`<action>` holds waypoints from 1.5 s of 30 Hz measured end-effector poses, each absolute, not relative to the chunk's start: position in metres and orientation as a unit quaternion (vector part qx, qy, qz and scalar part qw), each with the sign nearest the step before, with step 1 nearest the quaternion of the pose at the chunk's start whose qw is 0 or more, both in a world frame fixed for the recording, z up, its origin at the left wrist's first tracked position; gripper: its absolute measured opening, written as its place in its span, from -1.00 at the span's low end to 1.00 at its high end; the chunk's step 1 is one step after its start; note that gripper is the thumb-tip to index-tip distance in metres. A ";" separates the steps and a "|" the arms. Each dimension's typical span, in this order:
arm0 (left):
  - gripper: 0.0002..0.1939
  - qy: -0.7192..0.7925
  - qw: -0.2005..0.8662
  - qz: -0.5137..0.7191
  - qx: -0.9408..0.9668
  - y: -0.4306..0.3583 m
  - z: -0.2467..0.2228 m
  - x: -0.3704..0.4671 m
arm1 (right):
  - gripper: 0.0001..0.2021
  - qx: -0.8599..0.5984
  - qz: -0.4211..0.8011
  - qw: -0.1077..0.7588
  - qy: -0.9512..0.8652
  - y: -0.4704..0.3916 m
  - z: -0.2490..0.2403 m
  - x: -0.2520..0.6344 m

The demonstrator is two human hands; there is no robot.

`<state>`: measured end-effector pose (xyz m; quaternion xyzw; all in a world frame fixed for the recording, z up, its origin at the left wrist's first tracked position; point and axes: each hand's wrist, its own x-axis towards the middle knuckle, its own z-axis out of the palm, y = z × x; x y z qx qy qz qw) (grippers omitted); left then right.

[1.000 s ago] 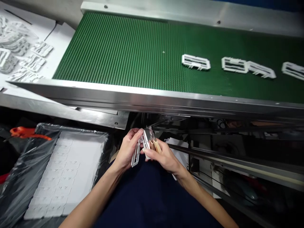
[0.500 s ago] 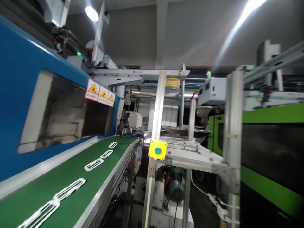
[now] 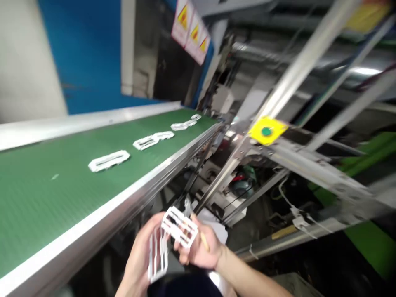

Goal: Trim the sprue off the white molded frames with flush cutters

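Note:
My left hand [image 3: 142, 247] is closed on a white slotted frame [image 3: 158, 253] that hangs down at its palm side. To its right, my right hand [image 3: 204, 243] has its fingers wrapped round a second white slotted frame [image 3: 179, 227], tilted between the two hands. A thin tan-handled tool [image 3: 204, 241] also lies in my right hand, with a blurred tip above the fingers. Both hands are low in the view, beside the conveyor. More white frames lie on the green belt [image 3: 71, 198], the nearest one [image 3: 109, 161] lying apart from the others.
The conveyor's metal side rail [image 3: 123, 196] runs diagonally just left of the hands. Behind the belt is a blue machine [image 3: 93, 53] with warning labels. A metal post with a yellow button box [image 3: 267, 130] and crossbars stand to the right.
The view has tilted and swung down towards the belt. Both hands, holding white frames, have come into view at the bottom. The belt's white frames appear in different positions.

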<state>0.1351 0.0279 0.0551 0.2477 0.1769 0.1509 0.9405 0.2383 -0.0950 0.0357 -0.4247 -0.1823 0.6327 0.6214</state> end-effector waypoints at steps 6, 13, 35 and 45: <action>-0.87 0.240 0.928 0.224 0.177 0.027 0.038 0.105 | -0.51 -0.352 0.699 0.618 -0.078 -0.087 0.033 0.221; -0.84 0.327 0.891 0.279 0.146 0.027 0.024 0.090 | -0.55 -0.400 0.709 0.570 -0.113 -0.078 0.023 0.211; -0.56 0.469 0.656 0.582 -0.101 -0.022 -0.086 0.012 | -0.58 -0.627 0.491 0.025 -0.604 -0.047 -0.022 0.119; -0.56 0.445 0.643 0.605 -0.152 -0.060 -0.060 -0.030 | -0.68 -0.554 0.543 0.071 -0.627 -0.041 -0.039 0.073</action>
